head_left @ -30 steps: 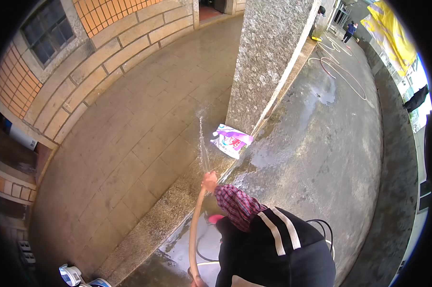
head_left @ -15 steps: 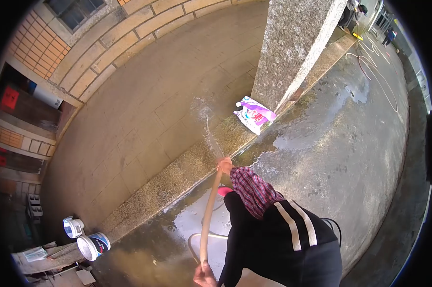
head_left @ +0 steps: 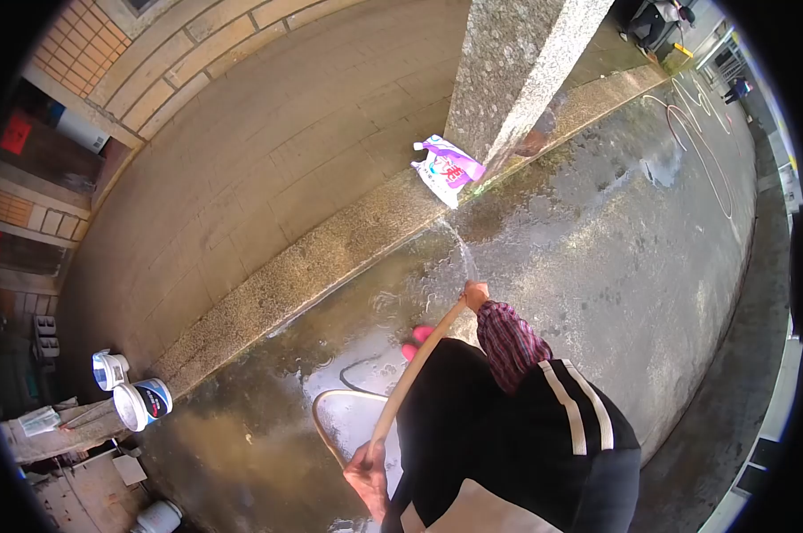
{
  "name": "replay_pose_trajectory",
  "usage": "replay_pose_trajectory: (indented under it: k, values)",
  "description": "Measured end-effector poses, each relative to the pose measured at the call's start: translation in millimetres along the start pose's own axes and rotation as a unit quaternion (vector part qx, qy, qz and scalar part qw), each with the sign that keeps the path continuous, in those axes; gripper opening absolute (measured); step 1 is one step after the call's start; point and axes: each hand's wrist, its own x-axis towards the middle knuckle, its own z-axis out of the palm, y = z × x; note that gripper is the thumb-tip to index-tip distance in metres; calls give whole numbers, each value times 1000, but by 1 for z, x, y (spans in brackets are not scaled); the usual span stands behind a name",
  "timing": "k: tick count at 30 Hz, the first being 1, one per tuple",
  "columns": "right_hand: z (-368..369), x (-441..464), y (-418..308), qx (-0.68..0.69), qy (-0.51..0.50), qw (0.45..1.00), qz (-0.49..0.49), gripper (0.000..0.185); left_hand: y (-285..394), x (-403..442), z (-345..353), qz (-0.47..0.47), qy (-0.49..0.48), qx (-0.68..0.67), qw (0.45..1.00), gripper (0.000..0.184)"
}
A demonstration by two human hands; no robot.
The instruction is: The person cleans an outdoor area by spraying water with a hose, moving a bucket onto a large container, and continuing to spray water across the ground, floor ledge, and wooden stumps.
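A beige hose (head_left: 417, 373) runs between my two hands and loops down onto the wet ground. My right hand (head_left: 476, 294), below a plaid cuff, is closed around the hose near its outlet. From there a stream of water (head_left: 464, 250) falls toward the base of the stone ledge (head_left: 330, 253). Lower down, my left hand (head_left: 367, 478) is wrapped around the hose close to my body. Just beyond the stream, a white and purple bag (head_left: 448, 171) rests on the ledge against the stone pillar (head_left: 499, 80). Pink footwear (head_left: 417, 341) shows beneath the hose.
Two white buckets (head_left: 142, 404) (head_left: 110, 369) stand at the ledge's left end. Another hose (head_left: 699, 147) lies coiled on the concrete at the upper right. A person (head_left: 655, 22) bends near the far end of the ledge, and another person (head_left: 736, 90) is farther off. Puddles cover the ground.
My right hand has swung right with the hose end. The water has moved off the paving beyond the ledge to the ledge's near foot. The view has shifted too.
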Motion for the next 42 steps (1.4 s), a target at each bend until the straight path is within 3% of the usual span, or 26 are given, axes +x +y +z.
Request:
replay_pose_trajectory:
  k: [1, 2, 3, 5, 6, 7, 8, 9, 12, 14, 18, 21, 23, 25, 26, 29, 30, 31, 33, 34, 35, 37, 38, 40, 41, 42]
  values:
    - [-21, -11, -4, 39, 8, 999, -12, 18, -1, 1, 4, 4, -14, 3, 1000, 26]
    - [-46, 71, 53, -168, -39, 948, -268, 20, -3, 2, 9, 2, -32, 35, 999, 26]
    - [-69, 76, 46, -166, -30, 949, -268, 20, -4, 3, 14, -1, -47, 67, 997, 27]
    - [-105, 78, 27, -274, -87, 844, -453, 22, 6, -6, 26, 9, -83, 70, 994, 24]
    - [-118, 95, 20, -228, -92, 892, -380, 25, 9, -11, 33, 16, -111, 73, 991, 22]
    - [-124, 34, -27, -23, -93, 954, -286, 26, 7, -16, 39, 11, -112, 72, 991, 22]
    - [-130, 26, -55, 181, -95, 960, -191, 25, 3, -24, 45, 27, -154, 59, 986, 21]
    - [-142, 28, -73, 75, -52, 966, -241, 24, -3, -33, 50, 43, -196, 45, 979, 20]
    - [-164, 43, -114, 104, -81, 962, -239, 23, -71, -29, 44, 69, -224, 115, 965, 20]
    - [-181, 51, -122, 206, -158, 943, -210, 22, -66, -33, 57, 127, -216, 207, 946, 22]
    - [-199, 73, -134, 90, -133, 960, -231, 21, -64, -47, 96, 102, -178, 140, 969, 22]
    - [-206, 94, -146, 93, -210, 949, -217, 19, -49, -64, 121, 82, -164, 183, 966, 21]
    - [-209, 121, -141, 131, -218, 948, -191, 19, -49, -78, 142, 120, -152, 158, 968, 20]
    - [-210, 135, -140, 231, -255, 920, -187, 17, -34, -99, 161, 126, -71, 64, 987, 20]
    - [-211, 137, -147, 215, -231, 936, -158, 11, -22, -101, 162, 51, -131, 84, 986, 20]
    - [-214, 166, -148, 125, -177, 950, -224, 15, 16, -119, 189, 64, -141, 139, 978, 20]
    - [-219, 182, -142, 290, -297, 894, -168, 14, 13, -122, 194, 67, -140, 117, 981, 22]
    - [-220, 165, -155, 293, -300, 891, -175, 14, 10, -125, 199, 75, -140, 115, 981, 22]
    - [-226, 152, -182, 130, -40, 971, -197, 15, 2, -132, 214, 102, -151, 126, 975, 24]
    - [-236, 156, -185, 291, -185, 926, -156, 15, -1, -135, 221, 98, -140, 120, 978, 23]
    - [-239, 161, -194, 292, -187, 924, -161, 15, -5, -143, 230, 103, -139, 116, 978, 23]
    - [-247, 162, -211, 92, 1, 981, -171, 15, -6, -168, 250, 47, -60, 22, 997, 31]
    - [-257, 164, -218, 89, 1, 981, -175, 15, -30, -158, 264, 119, -89, 20, 989, 22]
    - [-286, 189, -214, 251, -191, 910, -269, 15, -61, -169, 290, 155, -43, 3, 987, 22]
    - [-297, 197, -220, 246, -191, 910, -274, 15, -72, -176, 303, 196, 4, -14, 981, 22]
    - [-304, 197, -236, 126, -82, 951, -270, 15, -60, -187, 314, 189, 0, 21, 982, 23]
